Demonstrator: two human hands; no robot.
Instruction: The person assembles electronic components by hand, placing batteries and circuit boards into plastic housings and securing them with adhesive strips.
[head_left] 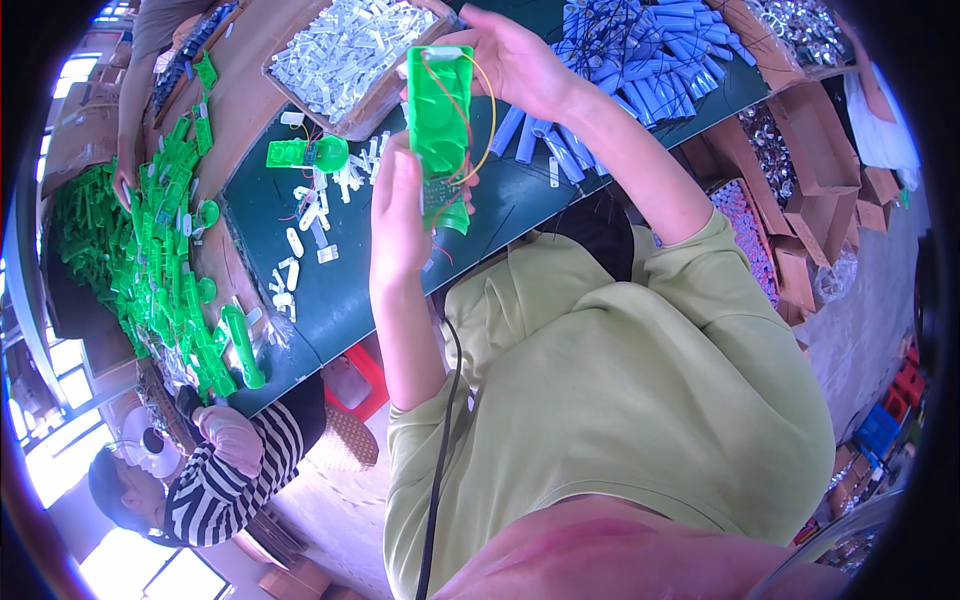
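Observation:
A bright green plastic casing (440, 115), open like a shallow trough, is held up over the table. Red and yellow wires run along it, and a small white part sits in its upper end. My left hand (402, 195) is closed around the casing's lower left side. At its top right, my right hand (520, 68) has its fingers bent against the upper end; part of the fingertips is hidden behind the casing. Below hangs a green circuit board (440, 197) by the casing's lower end. Another green casing with wires (307, 153) lies on the table to the left.
A carton of small white parts (350, 60) stands at the far side. Blue cylinders with black wires (640, 60) are heaped at right. Green casings (165, 235) pile up at left, near a person in stripes (235, 470). Loose white pieces (293, 242) lie on the dark green table (345, 290).

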